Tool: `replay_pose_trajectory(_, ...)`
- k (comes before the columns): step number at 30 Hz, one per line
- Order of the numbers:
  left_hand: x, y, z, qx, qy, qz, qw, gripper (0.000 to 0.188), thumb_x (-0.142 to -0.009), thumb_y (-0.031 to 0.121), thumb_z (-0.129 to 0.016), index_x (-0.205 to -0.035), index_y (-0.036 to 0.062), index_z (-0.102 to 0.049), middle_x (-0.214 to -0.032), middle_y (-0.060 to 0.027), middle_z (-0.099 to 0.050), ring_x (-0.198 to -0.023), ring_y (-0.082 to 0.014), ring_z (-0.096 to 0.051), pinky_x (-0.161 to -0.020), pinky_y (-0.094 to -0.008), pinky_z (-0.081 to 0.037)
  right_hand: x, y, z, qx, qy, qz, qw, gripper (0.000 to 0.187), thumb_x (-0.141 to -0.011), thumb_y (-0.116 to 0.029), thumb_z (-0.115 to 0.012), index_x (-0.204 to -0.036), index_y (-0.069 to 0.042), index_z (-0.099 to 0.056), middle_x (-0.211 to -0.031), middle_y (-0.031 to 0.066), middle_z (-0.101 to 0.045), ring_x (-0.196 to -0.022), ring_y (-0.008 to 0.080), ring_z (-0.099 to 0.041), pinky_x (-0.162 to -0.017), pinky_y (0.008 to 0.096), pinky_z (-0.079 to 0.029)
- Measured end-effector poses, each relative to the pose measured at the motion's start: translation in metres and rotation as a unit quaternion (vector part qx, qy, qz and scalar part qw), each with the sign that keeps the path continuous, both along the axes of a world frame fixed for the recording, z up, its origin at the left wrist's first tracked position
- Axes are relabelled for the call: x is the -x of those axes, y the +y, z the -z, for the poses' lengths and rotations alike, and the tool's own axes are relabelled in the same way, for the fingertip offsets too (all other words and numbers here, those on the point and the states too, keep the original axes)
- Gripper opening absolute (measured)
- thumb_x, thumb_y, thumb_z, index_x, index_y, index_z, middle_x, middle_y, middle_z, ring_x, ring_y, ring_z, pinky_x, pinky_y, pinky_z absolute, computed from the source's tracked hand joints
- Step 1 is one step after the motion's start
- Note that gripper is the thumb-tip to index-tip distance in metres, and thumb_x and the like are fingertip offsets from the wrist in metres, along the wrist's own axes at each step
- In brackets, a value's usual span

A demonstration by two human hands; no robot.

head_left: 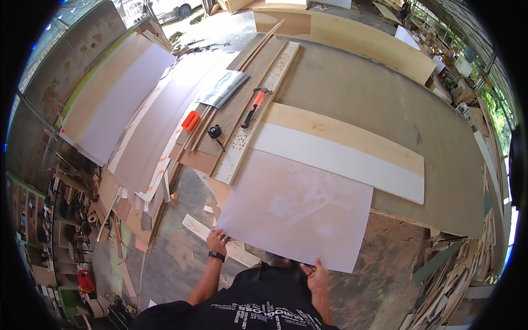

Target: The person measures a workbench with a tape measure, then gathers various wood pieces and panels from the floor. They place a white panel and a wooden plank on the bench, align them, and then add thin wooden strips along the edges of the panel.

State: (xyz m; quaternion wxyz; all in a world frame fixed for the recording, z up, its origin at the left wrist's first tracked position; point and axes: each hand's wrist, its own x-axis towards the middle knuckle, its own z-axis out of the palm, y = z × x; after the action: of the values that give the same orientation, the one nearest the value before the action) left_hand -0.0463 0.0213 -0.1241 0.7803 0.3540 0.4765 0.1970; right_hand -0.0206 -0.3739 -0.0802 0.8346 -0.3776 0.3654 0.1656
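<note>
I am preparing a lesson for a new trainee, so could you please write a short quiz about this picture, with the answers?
1. Choose: the hammer lies on
A) the floor
B) the long spotted board
C) the white panel

2. True or false: a black wristband is worn on the right wrist.

3. Name it: which thing do the left hand and the right hand both touch?

Key:
1. B.
2. False: the black wristband is on the left wrist.
3. The large pale sheet.
</note>
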Motion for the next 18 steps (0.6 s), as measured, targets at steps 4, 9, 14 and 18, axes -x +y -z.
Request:
replay_pose_trajectory(4, -0.069, -0.01, -0.052, -0.421, 0.117, -0.073, 0.896, 0.033, -0.083, 0.002, -0.061, -0.116, 0.0016, -0.06, -0.108, -0.0101, -0.061, -0.099, -0.0212, -0.059, -0.088, -0.0335, -0.047, -0.001, -0.002, -0.008, -0.022, 0.021, -0.018, 0.999, 0.034, -0.102, -0.013, -0.052, -0.132, 0.003, -0.047, -0.115, 0.0209, -0.064, -0.093, 0.0362, -0.07, -0.072, 0.0442, -0.065)
replay_pose_trajectory(9, -0.325, -0.102, -0.14, -0.509, -0.152, 0.25, 0.809, 0.024, -0.082, 0.003, -0.068, -0.106, 0.0055, -0.066, -0.109, -0.0088, -0.064, -0.105, -0.022, -0.06, -0.082, -0.0354, -0.05, -0.011, 0.004, -0.019, 0.001, 0.039, -0.006, 0.999, 0.034, -0.105, -0.024, -0.048, -0.124, 0.004, -0.053, -0.098, 0.0182, -0.071, -0.076, 0.0313, -0.073, -0.063, 0.0355, -0.063)
replay_pose_trajectory(14, -0.545, -0.211, -0.074, -0.66, -0.097, 0.373, 0.645, 0.048, -0.087, 0.024, -0.065, -0.128, 0.001, -0.054, -0.132, -0.0233, -0.049, -0.129, -0.0398, -0.043, -0.112, -0.0495, -0.034, -0.007, 0.003, -0.012, 0.008, 0.125, -0.057, 0.991, 0.03, -0.101, -0.027, -0.059, -0.122, -0.006, -0.055, -0.09, 0.011, -0.063, -0.08, 0.0194, -0.058, -0.074, 0.0315, -0.052)
replay_pose_trajectory(18, -0.638, -0.235, -0.009, -0.82, -0.063, 0.247, 0.513, 0.052, -0.09, 0.032, -0.06, -0.129, -0.0029, -0.054, -0.128, -0.0256, -0.05, -0.126, -0.0404, -0.043, -0.112, -0.0504, -0.03, -0.007, 0.001, 0.008, 0.031, 0.177, -0.06, 0.982, 0.025, -0.101, -0.025, -0.058, -0.114, -0.005, -0.06, -0.095, 0.0126, -0.065, -0.083, 0.0212, -0.062, -0.074, 0.0339, -0.056)
